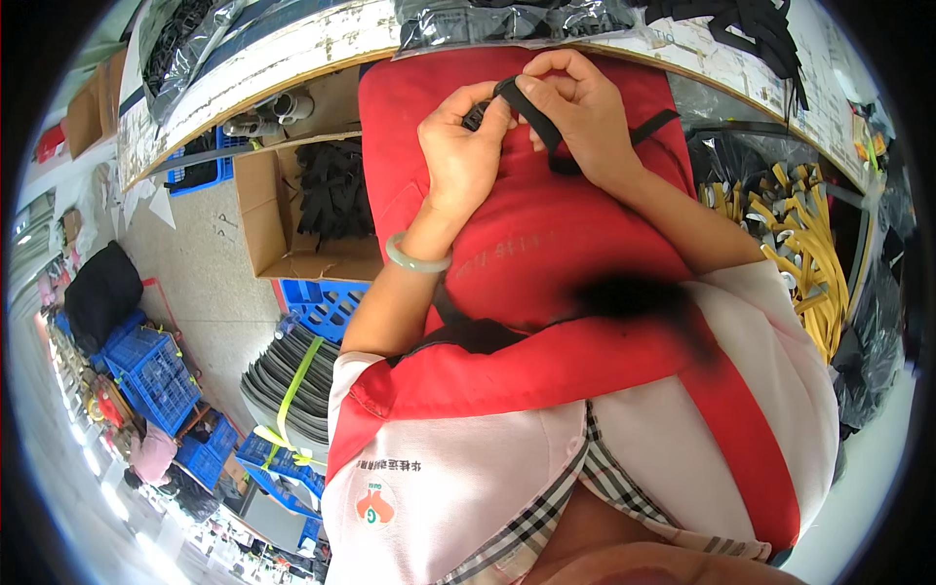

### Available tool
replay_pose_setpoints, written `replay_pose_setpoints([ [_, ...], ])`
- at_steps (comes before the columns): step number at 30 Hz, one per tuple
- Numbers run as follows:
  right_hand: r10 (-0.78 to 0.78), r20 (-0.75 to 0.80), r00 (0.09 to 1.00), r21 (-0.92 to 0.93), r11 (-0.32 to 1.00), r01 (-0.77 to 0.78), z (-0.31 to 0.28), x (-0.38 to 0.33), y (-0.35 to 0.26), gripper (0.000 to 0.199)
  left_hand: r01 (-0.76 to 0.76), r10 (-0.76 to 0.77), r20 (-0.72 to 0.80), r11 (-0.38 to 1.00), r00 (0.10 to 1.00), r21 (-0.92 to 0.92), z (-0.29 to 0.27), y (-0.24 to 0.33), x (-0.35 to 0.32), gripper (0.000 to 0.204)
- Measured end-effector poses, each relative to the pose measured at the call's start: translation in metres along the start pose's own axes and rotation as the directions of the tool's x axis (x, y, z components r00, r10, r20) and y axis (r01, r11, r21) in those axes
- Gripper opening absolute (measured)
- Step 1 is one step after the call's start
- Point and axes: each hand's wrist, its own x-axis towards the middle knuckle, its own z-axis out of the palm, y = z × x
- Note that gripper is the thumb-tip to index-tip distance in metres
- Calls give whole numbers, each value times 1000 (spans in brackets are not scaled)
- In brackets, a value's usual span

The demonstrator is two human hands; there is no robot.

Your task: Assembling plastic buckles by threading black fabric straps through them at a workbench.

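Above a red apron-covered lap, the counter [292, 49] edge curves across the far side, piled with bagged black straps [507, 19]. Concrete floor opens to the left, crowded by a cardboard box [258, 210] of black pieces, blue crates [146, 366] and a bundled stack of grey strips [292, 385]. Yellow straps [809, 253] hang at the right. Close under the counter's edge, the left hand [463, 156], fingers curled tight, pinches a small black buckle [475, 117]; the right hand [575, 102] pinches the black strap [536, 122] that loops down over the apron.
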Motion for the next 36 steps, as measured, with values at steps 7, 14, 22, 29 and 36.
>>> replay_pose_setpoints([
  [7,-78,40,996,2,997,78,-2,14,8,29,-161,173,-32,958,984,237,-3,-8,6,11],
  [14,119,169,978,-116,988,-101,-16,2,6,37,-480,434,205,785,877,392,-13,-17,0,18],
  [22,2,154,988,-176,984,25,-17,11,10,21,422,-354,237,822,905,-383,-26,-3,6,17],
  [29,-428,229,874,-474,735,485,-3,-9,-21,16,313,-294,107,879,950,-360,-19,14,1,18],
  [36,219,201,955,-400,908,-124,-16,-7,-15,20,117,-119,-5,982,993,-146,-16,1,-1,15],
])
